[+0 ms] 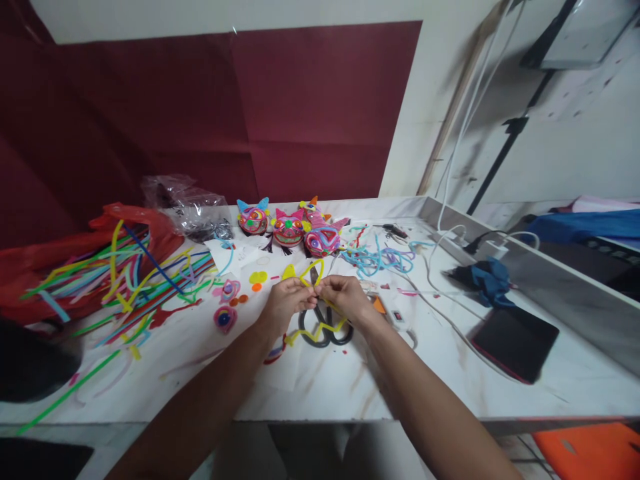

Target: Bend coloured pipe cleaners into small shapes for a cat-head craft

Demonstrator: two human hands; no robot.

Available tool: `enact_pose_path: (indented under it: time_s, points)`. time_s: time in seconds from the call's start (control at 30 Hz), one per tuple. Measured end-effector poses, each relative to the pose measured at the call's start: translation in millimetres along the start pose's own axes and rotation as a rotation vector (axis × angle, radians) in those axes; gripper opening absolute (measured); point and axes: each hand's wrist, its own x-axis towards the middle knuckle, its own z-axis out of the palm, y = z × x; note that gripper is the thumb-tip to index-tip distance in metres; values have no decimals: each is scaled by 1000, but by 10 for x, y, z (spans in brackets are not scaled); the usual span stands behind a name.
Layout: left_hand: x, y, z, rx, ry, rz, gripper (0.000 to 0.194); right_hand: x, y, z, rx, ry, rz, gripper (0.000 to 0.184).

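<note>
Both hands meet over the middle of the white table. Pinched between the fingers of my left hand (289, 299) and my right hand (345, 295) is a yellow pipe cleaner (313, 268), bent into a loop above the fingertips. A zigzag yellow length (320, 331) hangs below the hands; I cannot tell whether it is the same piece. Beneath them lie black-handled scissors (306, 337), blades pointing away from me. A yellow felt-like piece (289, 271) sits just beyond my left fingers. Left of that hand are yellow discs (259, 277) and pink layered pieces (225, 319).
Several colourful animal-head ornaments (289, 230) stand at the back. A red bag (135, 217) spills pipe cleaners (125, 267) on the left. Blue and purple strands (375, 257) lie right of centre. A white cable (450, 320) runs past a black tablet-like device (517, 341). A ledge (550, 280) borders the right.
</note>
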Motion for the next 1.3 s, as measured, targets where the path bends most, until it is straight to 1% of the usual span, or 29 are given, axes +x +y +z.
enact_pose_path:
  time_s: [0.17, 0.37, 0.6, 0.87, 1.0, 1.17, 1.23, 1.3]
  points:
    - [12, -21, -21, -2, -48, -54, 18, -8, -37, -5, -25, -21, 13, 33]
    - [17, -33, -33, 47, -97, -107, 21, -12, -51, -23, -37, 1, 41, 34]
    - [4, -31, -20, 45, -80, -105, 19, -28, -90, -22, -13, -5, 65, 35]
    - [35, -53, -26, 50, -92, -118, 16, -33, -84, -30, -71, -70, 12, 40]
    - [51, -61, -48, 37, -102, -164, 13, -34, -51, -43, -193, -68, -41, 38]
    - [54, -37, -46, -40, -115, -238, 12, -40, -20, -51, -342, -42, -122, 32]
    - [52, -19, -44, -77, -123, -269, 12, -40, -24, -53, -344, -32, -125, 32]
    - [50, -4, -50, -88, -149, -276, 10, -41, -42, -54, -289, -37, -87, 33]
